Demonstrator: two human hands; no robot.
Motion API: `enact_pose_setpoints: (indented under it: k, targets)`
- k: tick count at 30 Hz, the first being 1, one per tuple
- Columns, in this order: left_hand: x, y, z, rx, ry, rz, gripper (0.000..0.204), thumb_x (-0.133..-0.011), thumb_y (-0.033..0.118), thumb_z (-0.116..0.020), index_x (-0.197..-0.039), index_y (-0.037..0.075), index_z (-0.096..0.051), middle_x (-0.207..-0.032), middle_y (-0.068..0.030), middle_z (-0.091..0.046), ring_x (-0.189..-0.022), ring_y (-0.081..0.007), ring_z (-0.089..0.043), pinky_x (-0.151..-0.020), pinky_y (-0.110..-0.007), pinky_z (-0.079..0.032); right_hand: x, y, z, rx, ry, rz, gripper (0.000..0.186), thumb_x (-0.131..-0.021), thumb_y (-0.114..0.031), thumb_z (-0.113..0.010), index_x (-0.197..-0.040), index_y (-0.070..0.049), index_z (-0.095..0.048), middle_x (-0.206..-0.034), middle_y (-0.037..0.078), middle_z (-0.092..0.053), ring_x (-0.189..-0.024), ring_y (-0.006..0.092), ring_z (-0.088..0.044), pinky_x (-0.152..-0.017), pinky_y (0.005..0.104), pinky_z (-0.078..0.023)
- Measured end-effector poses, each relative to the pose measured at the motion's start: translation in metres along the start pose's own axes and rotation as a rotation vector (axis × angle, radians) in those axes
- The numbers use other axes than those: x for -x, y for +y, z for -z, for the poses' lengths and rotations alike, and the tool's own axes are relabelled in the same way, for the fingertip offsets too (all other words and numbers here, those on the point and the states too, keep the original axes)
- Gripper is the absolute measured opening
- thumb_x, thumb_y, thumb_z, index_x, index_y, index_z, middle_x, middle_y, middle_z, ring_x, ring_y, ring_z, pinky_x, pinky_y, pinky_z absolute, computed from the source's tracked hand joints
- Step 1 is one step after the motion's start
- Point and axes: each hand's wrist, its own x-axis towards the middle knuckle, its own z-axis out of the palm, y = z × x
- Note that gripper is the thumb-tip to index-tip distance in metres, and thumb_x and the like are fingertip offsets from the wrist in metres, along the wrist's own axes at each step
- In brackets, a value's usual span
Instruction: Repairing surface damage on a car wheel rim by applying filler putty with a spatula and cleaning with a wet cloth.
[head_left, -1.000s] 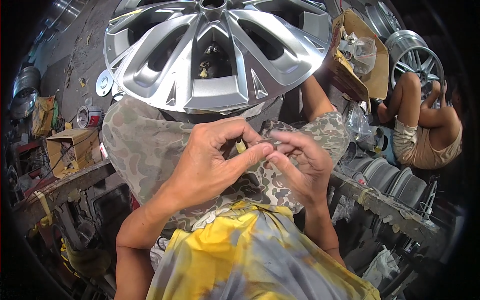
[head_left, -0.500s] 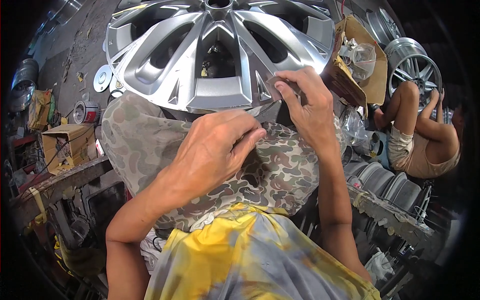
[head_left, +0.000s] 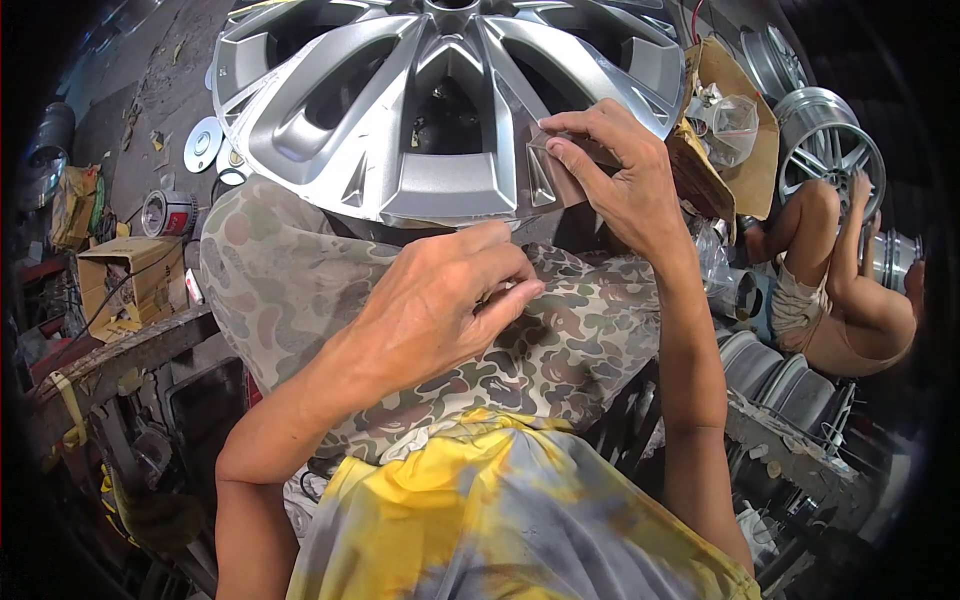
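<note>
A silver alloy wheel (head_left: 445, 178) lies face up above my camouflage-covered lap. My right hand (head_left: 625, 180) is at its near right, thumb and fingers closed on a small, thin grey-brown piece (head_left: 560, 175) against the wheel face beside a spoke. Below the rim, my left hand (head_left: 440, 290) hovers over my lap with its fingers curled; what they hold, if anything, is hidden.
Cardboard boxes (head_left: 135, 283) sit left and at upper right (head_left: 752, 183). A co-worker (head_left: 840, 310) works bare-handed on another wheel (head_left: 830, 135) at right. Stacked rims (head_left: 785, 390) rest by a worn ledge (head_left: 110, 360). A can (head_left: 165, 212) stands left.
My right hand has moved up from beside my left hand onto the wheel. My left hand has turned more palm-down, hiding the yellowish item seen in it earlier. The co-worker's arm has shifted.
</note>
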Motion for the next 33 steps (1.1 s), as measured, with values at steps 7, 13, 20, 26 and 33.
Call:
enact_pose_setpoints:
  k: [7,13,20,26,33]
  targets:
    - [0.0,0.0,0.0,-0.025,-0.037,0.032,0.012,-0.095,0.007,-0.085,-0.1,-0.001,-0.077,-0.084,-0.0116,-0.066,-0.071,-0.0261,-0.069,-0.064,-0.039,-0.053,-0.002,0.005,-0.001,0.011,-0.008,0.006,0.022,-0.099,-0.016,-0.081,-0.119,-0.006,-0.083,-0.098,0.013,-0.073,-0.089,0.0297,-0.069,-0.083,0.0414,-0.053]
    - [0.0,0.0,-0.001,-0.03,-0.023,0.012,0.012,-0.095,0.007,-0.085,-0.1,-0.002,-0.077,-0.085,-0.0124,-0.067,-0.072,-0.0283,-0.07,-0.065,-0.04,-0.054,-0.002,0.005,-0.001,-0.004,-0.001,-0.004,0.021,-0.099,-0.016,-0.081,-0.118,-0.007,-0.084,-0.098,0.012,-0.073,-0.088,0.0284,-0.069,-0.082,0.0401,-0.053]
    - [0.001,0.0,0.001,-0.03,-0.036,0.019,0.013,-0.095,0.007,-0.085,-0.1,-0.002,-0.077,-0.085,-0.0124,-0.067,-0.072,-0.0285,-0.07,-0.064,-0.04,-0.054,-0.005,0.005,0.005,-0.022,-0.046,0.011,0.021,-0.098,-0.016,-0.083,-0.117,-0.006,-0.084,-0.1,0.011,-0.075,-0.09,0.0261,-0.07,-0.083,0.039,-0.054]
    - [0.002,-0.001,0.001,-0.028,-0.035,0.017,0.013,-0.095,0.007,-0.085,-0.099,-0.003,-0.077,-0.085,-0.0123,-0.066,-0.071,-0.0287,-0.07,-0.064,-0.04,-0.053,-0.004,0.006,0.009,-0.012,-0.074,0.026,0.021,-0.098,-0.016,-0.084,-0.116,-0.006,-0.085,-0.1,0.01,-0.075,-0.09,0.0254,-0.071,-0.083,0.0382,-0.054]
    - [0.002,-0.001,0.001,-0.03,-0.042,0.013,0.013,-0.095,0.007,-0.085,-0.1,-0.003,-0.077,-0.085,-0.0126,-0.066,-0.071,-0.0286,-0.07,-0.064,-0.04,-0.053,-0.005,0.005,0.004,-0.032,-0.044,0.029,0.02,-0.097,-0.016,-0.084,-0.115,-0.007,-0.085,-0.098,0.01,-0.075,-0.089,0.024,-0.07,-0.082,0.0379,-0.054]
